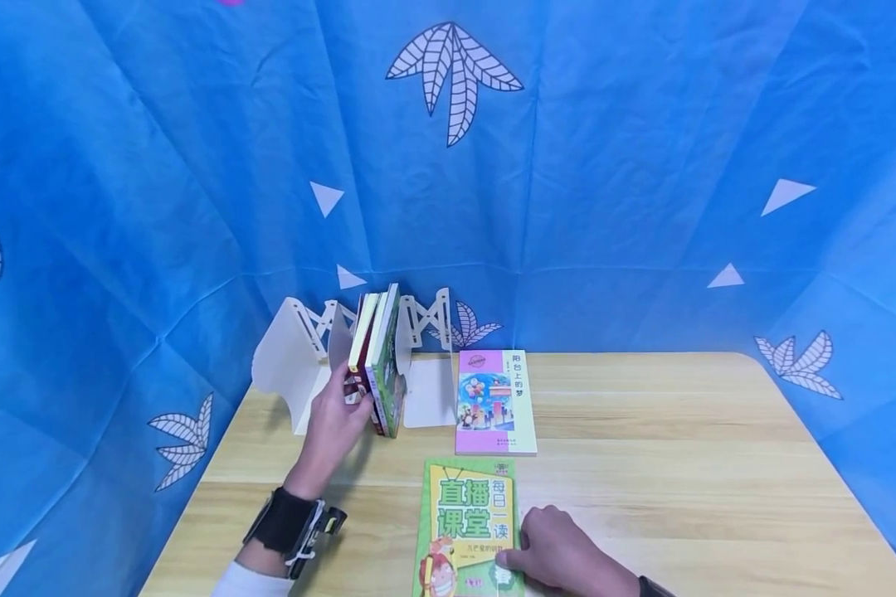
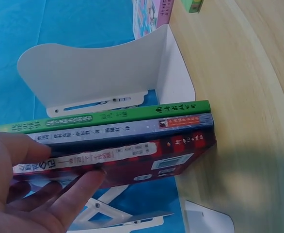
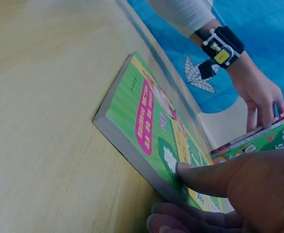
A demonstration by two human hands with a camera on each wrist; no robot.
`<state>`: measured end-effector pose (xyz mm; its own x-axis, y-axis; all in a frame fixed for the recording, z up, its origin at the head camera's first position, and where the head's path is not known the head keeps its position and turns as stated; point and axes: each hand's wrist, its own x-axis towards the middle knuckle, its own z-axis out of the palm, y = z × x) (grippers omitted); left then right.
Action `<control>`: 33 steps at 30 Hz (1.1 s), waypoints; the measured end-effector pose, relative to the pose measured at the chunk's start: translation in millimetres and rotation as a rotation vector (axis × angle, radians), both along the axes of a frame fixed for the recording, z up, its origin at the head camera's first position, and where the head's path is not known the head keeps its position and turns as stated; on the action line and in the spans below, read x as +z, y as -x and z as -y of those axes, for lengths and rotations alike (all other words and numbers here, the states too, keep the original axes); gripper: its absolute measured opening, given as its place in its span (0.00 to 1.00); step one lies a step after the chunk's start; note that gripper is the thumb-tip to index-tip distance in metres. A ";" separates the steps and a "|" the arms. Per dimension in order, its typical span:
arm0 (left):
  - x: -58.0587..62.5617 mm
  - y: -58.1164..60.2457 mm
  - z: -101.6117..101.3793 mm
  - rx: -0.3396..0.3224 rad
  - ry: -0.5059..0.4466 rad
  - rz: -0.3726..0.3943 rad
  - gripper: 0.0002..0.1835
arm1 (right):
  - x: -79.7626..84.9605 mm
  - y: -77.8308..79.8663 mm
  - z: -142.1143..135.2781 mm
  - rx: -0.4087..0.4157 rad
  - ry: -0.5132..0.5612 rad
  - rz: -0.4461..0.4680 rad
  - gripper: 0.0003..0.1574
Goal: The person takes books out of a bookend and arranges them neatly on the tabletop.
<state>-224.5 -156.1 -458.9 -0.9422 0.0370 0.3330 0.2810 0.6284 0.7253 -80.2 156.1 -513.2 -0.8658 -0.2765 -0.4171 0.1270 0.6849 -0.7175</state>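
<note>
Beside the bookstand my left hand [image 1: 336, 419] pinches a dark red book [image 2: 190, 155] by its spine, thumb on the spine and fingers against its outer cover. The red book stands upright against a grey-spined book [image 2: 132, 133] and a green-spined book [image 2: 132, 114]. These stand between the panels of a white expandable bookstand [image 2: 98, 73]. My right hand [image 1: 567, 551] grips the right edge of a green and yellow book [image 1: 470, 531] lying flat near the front. Its thumb lies on the cover, and the curled fingers are at the edge, partly hidden in the right wrist view.
A pink and cream book [image 1: 496, 406] lies flat right of the bookstand, behind the green and yellow one. The wooden table [image 1: 679, 464] extends to the right. A blue cloth backdrop [image 1: 605, 207] with white leaf prints hangs behind and at both sides.
</note>
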 end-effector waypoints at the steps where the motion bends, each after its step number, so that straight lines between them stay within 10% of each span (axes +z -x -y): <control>1: -0.8 0.6 -0.4 0.010 0.011 0.000 0.36 | 0.4 0.0 0.1 -0.003 0.002 0.006 0.13; 33: -15.1 11.6 -10.7 0.111 0.095 0.059 0.30 | 5.4 -3.8 -4.1 -0.013 -0.015 -0.017 0.21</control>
<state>-236.1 -145.4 -474.0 -0.9602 -0.0400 0.2766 0.1642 0.7199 0.6743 -76.4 160.3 -507.8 -0.8764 -0.2586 -0.4062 0.1238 0.6942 -0.7091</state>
